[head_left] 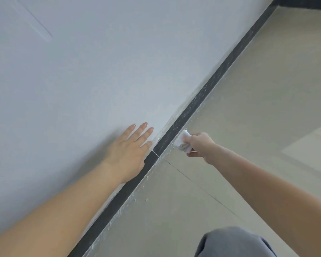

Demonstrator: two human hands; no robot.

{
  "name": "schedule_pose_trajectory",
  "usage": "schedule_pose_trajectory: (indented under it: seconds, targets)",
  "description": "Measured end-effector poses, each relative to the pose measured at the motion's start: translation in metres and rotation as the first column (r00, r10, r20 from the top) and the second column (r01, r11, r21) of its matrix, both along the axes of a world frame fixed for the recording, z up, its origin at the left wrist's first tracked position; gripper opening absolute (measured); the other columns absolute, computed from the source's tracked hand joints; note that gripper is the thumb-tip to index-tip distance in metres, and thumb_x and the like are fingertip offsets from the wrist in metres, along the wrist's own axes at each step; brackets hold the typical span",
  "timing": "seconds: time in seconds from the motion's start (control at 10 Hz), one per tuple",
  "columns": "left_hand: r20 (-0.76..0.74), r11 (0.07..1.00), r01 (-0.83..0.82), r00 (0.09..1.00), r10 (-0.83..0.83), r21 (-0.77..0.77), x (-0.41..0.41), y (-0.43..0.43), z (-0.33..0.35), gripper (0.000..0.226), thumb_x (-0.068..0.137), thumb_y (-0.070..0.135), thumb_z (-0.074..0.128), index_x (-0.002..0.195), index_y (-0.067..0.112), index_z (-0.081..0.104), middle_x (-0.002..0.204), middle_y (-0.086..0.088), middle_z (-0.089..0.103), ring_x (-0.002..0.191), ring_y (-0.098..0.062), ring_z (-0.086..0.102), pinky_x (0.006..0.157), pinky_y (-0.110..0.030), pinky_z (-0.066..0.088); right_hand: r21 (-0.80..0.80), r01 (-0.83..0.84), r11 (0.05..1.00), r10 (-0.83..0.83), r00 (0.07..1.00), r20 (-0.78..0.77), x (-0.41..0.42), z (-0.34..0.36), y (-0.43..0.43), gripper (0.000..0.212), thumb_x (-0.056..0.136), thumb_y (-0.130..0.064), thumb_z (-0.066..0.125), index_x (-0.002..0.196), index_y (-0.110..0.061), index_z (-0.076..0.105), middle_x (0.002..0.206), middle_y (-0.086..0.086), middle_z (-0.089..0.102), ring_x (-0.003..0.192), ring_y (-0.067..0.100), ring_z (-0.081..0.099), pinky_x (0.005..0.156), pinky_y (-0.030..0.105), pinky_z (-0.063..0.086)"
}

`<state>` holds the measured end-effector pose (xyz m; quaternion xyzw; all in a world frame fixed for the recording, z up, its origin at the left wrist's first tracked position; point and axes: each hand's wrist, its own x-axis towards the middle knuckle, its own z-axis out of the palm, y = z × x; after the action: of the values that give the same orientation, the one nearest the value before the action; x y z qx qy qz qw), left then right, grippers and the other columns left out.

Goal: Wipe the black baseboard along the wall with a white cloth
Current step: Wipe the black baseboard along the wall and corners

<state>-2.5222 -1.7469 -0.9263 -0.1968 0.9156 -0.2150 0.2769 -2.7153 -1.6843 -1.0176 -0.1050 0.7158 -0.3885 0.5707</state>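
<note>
The black baseboard [208, 93] runs diagonally from the bottom left to the top right, between the white wall and the floor. Beyond my hands it is speckled with white dust; nearer me it looks darker and cleaner. My right hand [199, 144] grips a folded white cloth [183, 140], smudged grey on its underside, and presses it against the baseboard's lower edge. My left hand [130, 147] lies flat on the wall with fingers spread, just above the baseboard.
The white wall [100, 71] fills the left side. A beige tiled floor [258, 108] with a thin grout line and white specks along the baseboard spreads to the right. My knee in grey trousers [233, 243] shows at the bottom.
</note>
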Motion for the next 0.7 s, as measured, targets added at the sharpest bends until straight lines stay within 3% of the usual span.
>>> schedule_pose_trajectory:
  seconds: [0.1,0.2,0.3,0.4,0.5,0.6,0.7]
  targets:
    - [-0.013,0.994,0.049,0.999,-0.050,-0.098,-0.019,-0.020,0.009,0.058,0.097,0.035,0.021,0.151,0.019,0.008,0.156,-0.006,-0.020,0.141,-0.026,-0.024,0.111,-0.044,-0.019,0.008,-0.055,0.998,0.055,0.988,-0.146,-0.013,0.005,-0.011,0.025,0.095,-0.036,0.048,0.099,-0.015,0.060,0.093,0.008,0.061,0.077,0.024,0.060,0.087,0.037,0.056]
    - [-0.060,0.990,0.080,0.994,-0.088,-0.118,-0.036,-0.038,0.007,0.059,0.095,0.034,0.025,0.150,0.018,0.010,0.157,-0.007,-0.016,0.142,-0.026,-0.021,0.109,-0.044,-0.024,0.029,-0.109,0.994,0.113,0.969,-0.221,-0.030,0.005,-0.018,0.021,0.095,-0.029,0.049,0.086,-0.013,0.060,0.086,0.009,0.058,0.073,0.024,0.056,0.084,0.035,0.054]
    - [-0.178,0.997,0.046,0.983,-0.056,-0.058,-0.061,-0.049,0.002,0.061,0.090,0.030,0.038,0.148,0.018,0.027,0.158,-0.009,-0.001,0.145,-0.026,-0.011,0.108,-0.041,-0.024,0.103,-0.132,0.986,0.150,0.969,-0.197,-0.053,0.009,-0.021,0.012,0.094,-0.020,0.052,0.092,-0.012,0.060,0.090,0.008,0.058,0.075,0.022,0.055,0.081,0.031,0.051]
    - [-0.209,0.998,0.043,0.976,-0.053,-0.051,-0.086,-0.057,-0.008,0.063,0.088,0.029,0.035,0.149,0.016,0.022,0.158,-0.010,-0.004,0.145,-0.026,-0.012,0.106,-0.041,-0.027,0.123,-0.197,0.973,0.222,0.946,-0.238,-0.079,0.021,-0.038,0.022,0.095,-0.021,0.051,0.103,-0.002,0.060,0.090,0.008,0.060,0.078,0.023,0.056,0.078,0.030,0.051]
    - [-0.236,0.996,0.044,0.970,-0.060,-0.072,-0.106,-0.064,-0.019,0.064,0.077,0.027,0.046,0.138,0.010,0.045,0.154,-0.014,0.022,0.145,-0.029,0.014,0.114,-0.042,-0.011,0.152,-0.216,0.964,0.258,0.892,-0.371,-0.101,0.025,-0.064,0.028,0.097,-0.021,0.047,0.072,-0.008,0.047,0.069,0.004,0.046,0.061,0.019,0.047,0.053,0.023,0.039]
    - [-0.262,0.996,0.085,0.961,-0.093,-0.040,-0.118,-0.075,-0.037,0.064,0.070,0.022,0.055,0.132,0.003,0.052,0.149,-0.016,0.034,0.141,-0.030,0.026,0.115,-0.043,0.001,0.265,-0.390,0.882,0.469,0.783,-0.409,-0.116,-0.013,-0.087,0.032,0.097,-0.019,0.042,0.066,-0.011,0.039,0.065,0.002,0.042,0.053,0.012,0.038,0.047,0.020,0.031]
    - [-0.223,0.986,0.142,0.962,-0.158,-0.084,-0.129,-0.087,-0.049,0.064,0.073,0.023,0.048,0.133,0.001,0.050,0.149,-0.016,0.033,0.141,-0.031,0.025,0.115,-0.042,0.001,0.142,-0.431,0.891,0.454,0.849,-0.271,-0.111,-0.055,-0.089,0.030,0.096,-0.030,0.051,0.074,-0.009,0.050,0.070,0.005,0.054,0.057,0.016,0.049,0.052,0.022,0.039]
